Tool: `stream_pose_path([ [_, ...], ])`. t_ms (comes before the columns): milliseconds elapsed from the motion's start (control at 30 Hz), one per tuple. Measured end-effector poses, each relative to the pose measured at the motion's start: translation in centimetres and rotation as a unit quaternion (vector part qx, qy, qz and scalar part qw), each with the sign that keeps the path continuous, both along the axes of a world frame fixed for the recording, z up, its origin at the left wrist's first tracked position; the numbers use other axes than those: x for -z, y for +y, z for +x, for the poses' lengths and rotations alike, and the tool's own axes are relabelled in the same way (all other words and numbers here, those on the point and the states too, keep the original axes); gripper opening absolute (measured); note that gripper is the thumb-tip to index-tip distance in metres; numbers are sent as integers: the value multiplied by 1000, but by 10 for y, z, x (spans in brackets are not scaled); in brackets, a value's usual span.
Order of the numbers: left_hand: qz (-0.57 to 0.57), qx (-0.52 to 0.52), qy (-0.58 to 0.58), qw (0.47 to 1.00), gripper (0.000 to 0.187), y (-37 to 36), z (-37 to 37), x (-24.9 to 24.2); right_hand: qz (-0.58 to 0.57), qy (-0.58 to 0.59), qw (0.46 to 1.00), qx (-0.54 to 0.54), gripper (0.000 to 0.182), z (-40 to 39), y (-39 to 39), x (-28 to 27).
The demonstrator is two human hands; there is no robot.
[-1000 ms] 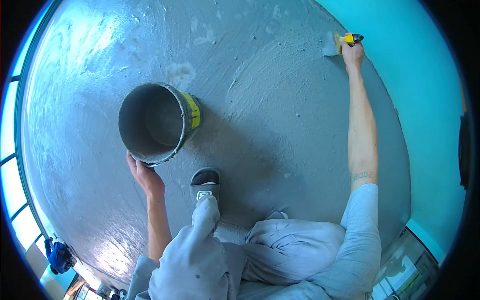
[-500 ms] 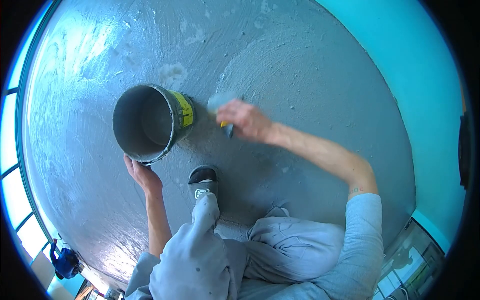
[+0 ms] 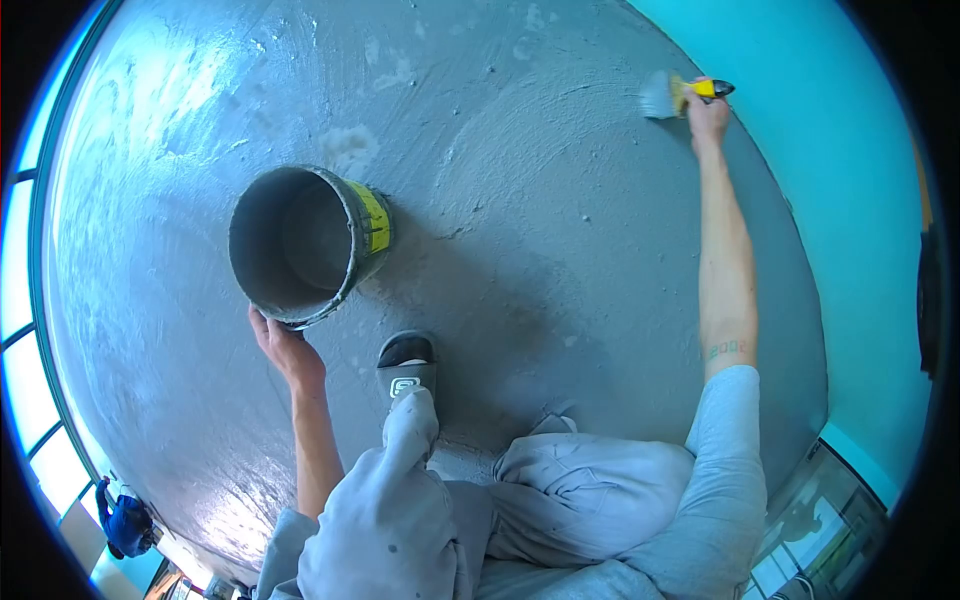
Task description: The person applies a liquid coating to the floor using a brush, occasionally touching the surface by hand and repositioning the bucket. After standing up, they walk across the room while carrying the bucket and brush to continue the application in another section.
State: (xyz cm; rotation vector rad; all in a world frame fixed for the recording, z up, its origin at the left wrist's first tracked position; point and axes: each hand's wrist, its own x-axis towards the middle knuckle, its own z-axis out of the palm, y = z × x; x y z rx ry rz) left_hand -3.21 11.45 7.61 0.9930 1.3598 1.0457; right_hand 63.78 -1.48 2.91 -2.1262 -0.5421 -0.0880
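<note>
Right hand: my right hand (image 3: 706, 112) is stretched far out to the upper right of the frame, fingers clamped around the yellow-and-black handle of a brush (image 3: 672, 94).
Brush: its grey-coated bristles point left and lie against the wet grey floor (image 3: 560, 220), close to where the floor meets the turquoise wall (image 3: 830, 150).
Left hand: my left hand (image 3: 285, 350) sits left of centre, fingers curled up onto the lower rim of the bucket (image 3: 305, 245), gripping it.
Bucket: it lies tilted, its open mouth facing the camera, inside smeared grey; a yellow label shows on its right side. It rests on the floor at centre left, well apart from the brush.
Floor: covered in a grey coating with swirled stroke marks, shiny toward the upper left, with a few paler patches above the bucket.
Foot: my black sandal (image 3: 406, 365) stands on the floor just below and right of the bucket, near my left hand.
Clothes: grey, speckled trousers (image 3: 470, 510) fill the bottom of the frame; a grey sleeve (image 3: 725, 460) covers my right upper arm.
</note>
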Motion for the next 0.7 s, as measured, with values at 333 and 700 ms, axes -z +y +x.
stream_pose_path([
  [333, 31, 9, 10, 999, 32, -1, 8, -2, -86, -284, 867, -401, 32, -192, 26, 24],
  [700, 36, 1, 21, 999, 30, -2, 5, 3, 37, 179, 840, -511, 21, -343, -9, -28],
])
